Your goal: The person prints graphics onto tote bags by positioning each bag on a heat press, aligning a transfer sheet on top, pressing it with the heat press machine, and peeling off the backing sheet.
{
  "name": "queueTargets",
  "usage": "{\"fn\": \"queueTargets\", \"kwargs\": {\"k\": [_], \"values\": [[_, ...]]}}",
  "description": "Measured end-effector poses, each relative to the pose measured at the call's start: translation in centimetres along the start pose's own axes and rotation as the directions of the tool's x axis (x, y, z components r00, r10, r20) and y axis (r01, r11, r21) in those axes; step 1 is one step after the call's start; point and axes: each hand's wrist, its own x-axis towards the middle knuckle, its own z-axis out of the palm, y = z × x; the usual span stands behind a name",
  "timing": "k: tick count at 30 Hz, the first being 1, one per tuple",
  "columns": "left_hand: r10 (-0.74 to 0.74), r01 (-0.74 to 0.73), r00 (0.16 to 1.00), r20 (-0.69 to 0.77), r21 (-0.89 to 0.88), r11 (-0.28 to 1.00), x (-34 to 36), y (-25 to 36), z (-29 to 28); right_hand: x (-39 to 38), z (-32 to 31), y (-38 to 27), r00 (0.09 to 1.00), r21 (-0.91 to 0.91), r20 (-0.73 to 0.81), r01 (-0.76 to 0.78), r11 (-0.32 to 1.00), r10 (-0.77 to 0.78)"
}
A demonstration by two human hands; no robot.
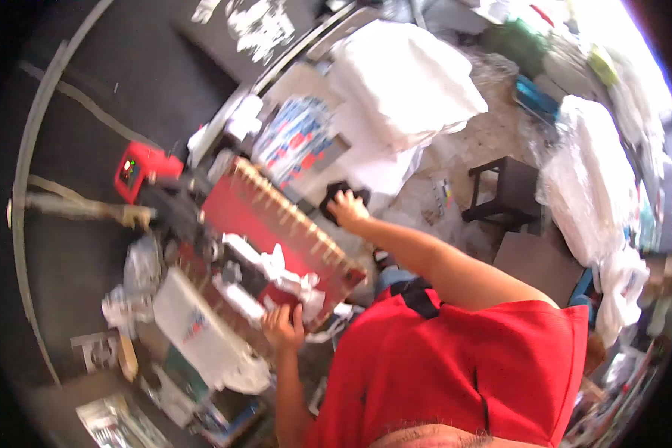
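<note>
My right hand [349,213] reaches forward with its fingers curled over a small black object [334,198], at the edge of a pile of white sheets [381,168]. My left hand [284,322] lies at the lower edge of a machine's red bed [239,209], fingers apart, beside crumpled white material [239,299]. A row of light slats runs along the bed's upper edge. A red control unit [145,168] with a small lit display is attached at the machine's left. Blur hides finer detail.
A large white bundle [403,78] and printed sheets [295,138] lie ahead. A dark stool [500,190], plastic-wrapped bundles [582,179] and a cluttered floor are at right. A dark wall or panel [89,134] is at left; white bags and scraps [209,332] lie below the machine.
</note>
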Motion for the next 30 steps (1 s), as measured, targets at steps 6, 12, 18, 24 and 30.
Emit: {"fn": "queueTargets", "kwargs": {"k": [6,12,18,24,30], "values": [[0.027,-0.032,0.996,-0.089,-0.058,0.998,-1.4,-0.4,-0.2,-3.3,-1.6,2.6,0.975,0.597,0.190,-0.210,0.774,0.118],[0.050,-0.063,0.991,-0.121,-0.107,0.992,-2.2,-1.0,0.1,-12.6,-9.9,2.7,0.890,0.952,0.164,-0.256,0.168,0.426],[-0.281,0.220,0.953,0.112,-0.894,0.390,-1.1,2.8,-4.1,-17.0,-17.9,-5.1,0.994,0.942,0.050,-0.014,-0.336,0.100],[-0.165,0.035,0.986,-0.029,-0.928,0.372,1.2,5.2,-10.0,-18.4,-18.3,-13.3,0.859,0.757,0.089,-0.388,-0.526,-0.504],[-0.319,0.080,0.937,-0.146,-0.796,0.600,-4.0,1.6,-10.5,-18.5,-16.6,-19.2,0.783,0.865,0.184,-0.416,-0.280,-0.595]]}}
